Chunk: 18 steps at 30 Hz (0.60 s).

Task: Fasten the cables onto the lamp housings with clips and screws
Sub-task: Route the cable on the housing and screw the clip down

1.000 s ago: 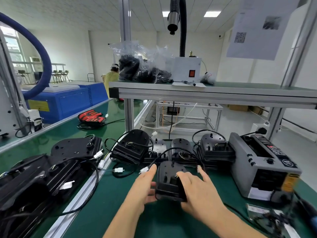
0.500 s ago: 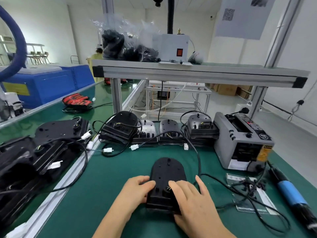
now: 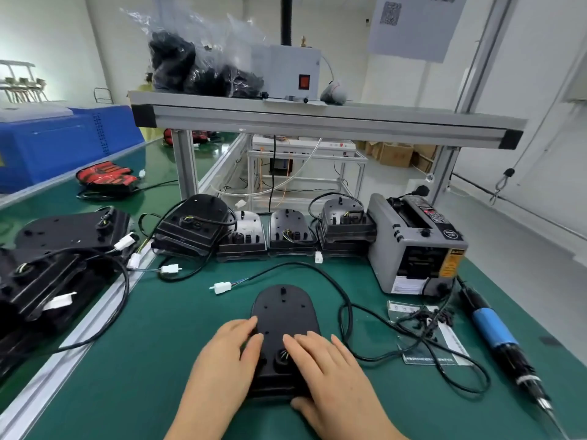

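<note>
Green worktop [image 3: 152, 360]: left hand [image 3: 222, 360], right hand [image 3: 330, 369] flat on lamp housing [image 3: 284, 309], fingers straight. Looks rigid, light; grip edges, cable [image 3: 348, 308] floppy.

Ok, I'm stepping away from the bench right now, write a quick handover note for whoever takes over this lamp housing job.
Left hand: fingers rest on the left side of the lamp housing.
Right hand: fingers lie flat over its near right part.
The housing lies on the green mat; its cable loops loose to a white connector.
Electric screwdriver and bag of small black parts lie untouched at the right.
Done: housing positioned.
Left: clip and screw the cable; back-row housings wait.
</note>
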Each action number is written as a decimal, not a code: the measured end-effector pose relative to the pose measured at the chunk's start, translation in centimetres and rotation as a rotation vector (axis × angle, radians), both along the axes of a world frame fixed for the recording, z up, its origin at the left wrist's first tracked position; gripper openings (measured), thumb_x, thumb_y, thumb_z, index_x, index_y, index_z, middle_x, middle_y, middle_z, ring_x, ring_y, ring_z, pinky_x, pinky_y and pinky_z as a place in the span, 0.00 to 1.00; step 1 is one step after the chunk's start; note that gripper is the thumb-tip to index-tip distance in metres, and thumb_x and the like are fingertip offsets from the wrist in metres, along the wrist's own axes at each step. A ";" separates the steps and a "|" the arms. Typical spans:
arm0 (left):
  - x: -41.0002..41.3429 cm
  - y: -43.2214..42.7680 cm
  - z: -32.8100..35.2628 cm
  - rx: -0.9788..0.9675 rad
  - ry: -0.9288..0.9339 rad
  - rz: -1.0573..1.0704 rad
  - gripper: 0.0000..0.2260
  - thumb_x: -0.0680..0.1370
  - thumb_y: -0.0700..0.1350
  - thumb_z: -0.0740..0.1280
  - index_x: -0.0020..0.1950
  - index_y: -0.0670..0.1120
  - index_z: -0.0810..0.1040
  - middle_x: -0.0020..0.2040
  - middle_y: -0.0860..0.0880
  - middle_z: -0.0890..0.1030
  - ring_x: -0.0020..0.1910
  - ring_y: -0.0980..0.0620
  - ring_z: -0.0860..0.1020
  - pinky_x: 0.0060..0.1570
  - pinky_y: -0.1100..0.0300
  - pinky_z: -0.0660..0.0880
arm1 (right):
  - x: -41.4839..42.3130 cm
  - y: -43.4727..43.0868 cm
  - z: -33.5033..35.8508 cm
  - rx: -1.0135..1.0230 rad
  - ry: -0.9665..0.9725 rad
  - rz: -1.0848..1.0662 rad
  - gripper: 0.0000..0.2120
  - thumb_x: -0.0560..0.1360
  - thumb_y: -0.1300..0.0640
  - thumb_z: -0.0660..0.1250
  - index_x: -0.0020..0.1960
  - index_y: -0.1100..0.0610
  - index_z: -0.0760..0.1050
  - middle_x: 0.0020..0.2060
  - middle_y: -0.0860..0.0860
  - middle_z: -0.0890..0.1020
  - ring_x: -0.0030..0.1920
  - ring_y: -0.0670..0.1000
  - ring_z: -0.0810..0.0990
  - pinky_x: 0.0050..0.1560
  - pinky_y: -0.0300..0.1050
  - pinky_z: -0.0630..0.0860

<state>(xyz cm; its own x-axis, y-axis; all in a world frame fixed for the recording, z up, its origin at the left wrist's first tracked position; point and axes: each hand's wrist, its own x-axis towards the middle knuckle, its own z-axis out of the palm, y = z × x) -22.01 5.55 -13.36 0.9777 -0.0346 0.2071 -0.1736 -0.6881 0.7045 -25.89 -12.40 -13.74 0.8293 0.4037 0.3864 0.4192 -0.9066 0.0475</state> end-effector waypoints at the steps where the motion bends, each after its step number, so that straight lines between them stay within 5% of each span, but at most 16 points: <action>1: -0.1 -0.3 0.0 0.001 -0.038 -0.079 0.17 0.79 0.54 0.60 0.69 0.58 0.70 0.69 0.65 0.66 0.69 0.65 0.63 0.66 0.68 0.60 | 0.0 0.0 0.0 0.007 0.011 -0.001 0.44 0.45 0.37 0.78 0.60 0.47 0.79 0.53 0.41 0.81 0.55 0.44 0.81 0.52 0.45 0.80; 5: -0.2 -0.9 -0.7 0.061 -0.024 -0.333 0.23 0.74 0.64 0.56 0.68 0.65 0.59 0.66 0.75 0.55 0.69 0.76 0.44 0.66 0.75 0.47 | -0.1 -0.1 -0.3 0.042 0.003 -0.004 0.43 0.46 0.37 0.78 0.61 0.47 0.79 0.56 0.42 0.81 0.57 0.43 0.80 0.54 0.44 0.79; 12: 0.2 -0.3 -1.6 0.057 -0.073 -0.354 0.24 0.70 0.64 0.59 0.66 0.62 0.70 0.67 0.73 0.61 0.70 0.73 0.50 0.64 0.78 0.47 | -0.7 -1.7 -1.4 0.156 -0.027 0.085 0.38 0.59 0.43 0.73 0.68 0.51 0.72 0.64 0.46 0.76 0.65 0.46 0.74 0.62 0.45 0.73; 18: 0.0 -0.3 -1.7 0.003 -0.064 -0.347 0.19 0.68 0.66 0.59 0.60 0.69 0.70 0.64 0.76 0.64 0.69 0.76 0.50 0.67 0.69 0.54 | -1.6 -4.3 -1.6 0.322 0.136 0.062 0.30 0.69 0.46 0.68 0.70 0.47 0.69 0.69 0.42 0.68 0.71 0.44 0.65 0.67 0.42 0.67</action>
<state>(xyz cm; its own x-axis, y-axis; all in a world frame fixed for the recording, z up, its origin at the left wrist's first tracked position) -22.03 5.24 -15.06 0.8927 -0.3630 0.2672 -0.4412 -0.5826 0.6826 -27.54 -16.70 -15.38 0.8597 0.3305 0.3894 0.4567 -0.8387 -0.2967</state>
